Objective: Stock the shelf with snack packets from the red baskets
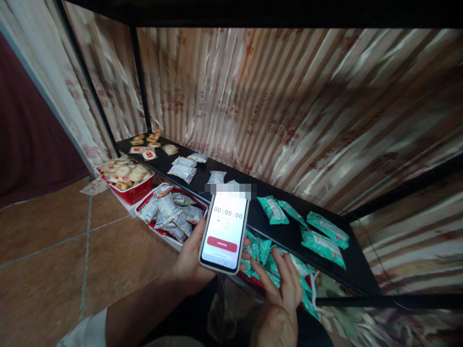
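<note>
A smartphone (224,231) in a pale case is held upright by my left hand (197,260), its fingers wrapped round the edges. Its lit screen reads 00:00:00 above a red button; the top is blurred out. Just right of the phone, my right hand (280,289) is held with fingers extended and apart, gripping nothing. Beneath that hand is a basket of green snack packets (265,250), partly hidden by the fingers and phone. Left of the phone, a red and white basket (140,212) holds several white and blue packets (168,208).
A black shelf (235,212) carries green packets (323,246), white packets (183,169) and round wrapped biscuits (149,154). A red basket (135,192) of similar biscuits stands at the far left. Striped curtains (231,96) hang behind; brown tiles (47,250) cover the floor.
</note>
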`<state>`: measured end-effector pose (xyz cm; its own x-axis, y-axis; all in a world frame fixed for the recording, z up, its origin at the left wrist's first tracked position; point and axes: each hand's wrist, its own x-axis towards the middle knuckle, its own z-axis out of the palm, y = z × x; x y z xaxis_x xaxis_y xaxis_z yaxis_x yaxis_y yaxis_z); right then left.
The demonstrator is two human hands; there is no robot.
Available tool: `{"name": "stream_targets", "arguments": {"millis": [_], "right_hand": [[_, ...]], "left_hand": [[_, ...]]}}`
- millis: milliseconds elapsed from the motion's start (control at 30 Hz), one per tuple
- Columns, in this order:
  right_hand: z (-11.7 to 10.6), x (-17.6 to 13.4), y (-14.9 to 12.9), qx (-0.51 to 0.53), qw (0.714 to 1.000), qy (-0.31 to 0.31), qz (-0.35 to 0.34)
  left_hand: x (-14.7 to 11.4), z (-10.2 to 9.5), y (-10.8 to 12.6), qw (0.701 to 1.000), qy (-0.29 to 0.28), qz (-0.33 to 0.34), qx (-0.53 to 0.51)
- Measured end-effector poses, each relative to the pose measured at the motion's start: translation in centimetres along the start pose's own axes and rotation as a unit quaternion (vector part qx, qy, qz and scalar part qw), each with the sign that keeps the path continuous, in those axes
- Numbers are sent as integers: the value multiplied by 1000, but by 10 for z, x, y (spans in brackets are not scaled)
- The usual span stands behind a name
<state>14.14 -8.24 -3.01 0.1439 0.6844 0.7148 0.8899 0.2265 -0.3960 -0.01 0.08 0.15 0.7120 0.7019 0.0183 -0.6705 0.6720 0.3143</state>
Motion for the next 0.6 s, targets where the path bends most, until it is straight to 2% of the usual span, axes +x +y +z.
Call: {"name": "stream_targets", "arguments": {"millis": [167, 400, 500, 600], "right_hand": [[-1, 2, -4, 5, 1000, 10, 2], [-8, 8, 5, -8, 999, 14, -28], [-7, 10, 15, -6, 1000, 25, 17], [2, 6, 47, -23, 996, 25, 78]], "left_hand": [[0, 3, 1, 1000, 5, 4, -6], [3, 10, 4, 1000, 4, -9, -5], [3, 11, 6, 1000, 9, -18, -3], [4, 9, 6, 1000, 16, -24, -1]]}}
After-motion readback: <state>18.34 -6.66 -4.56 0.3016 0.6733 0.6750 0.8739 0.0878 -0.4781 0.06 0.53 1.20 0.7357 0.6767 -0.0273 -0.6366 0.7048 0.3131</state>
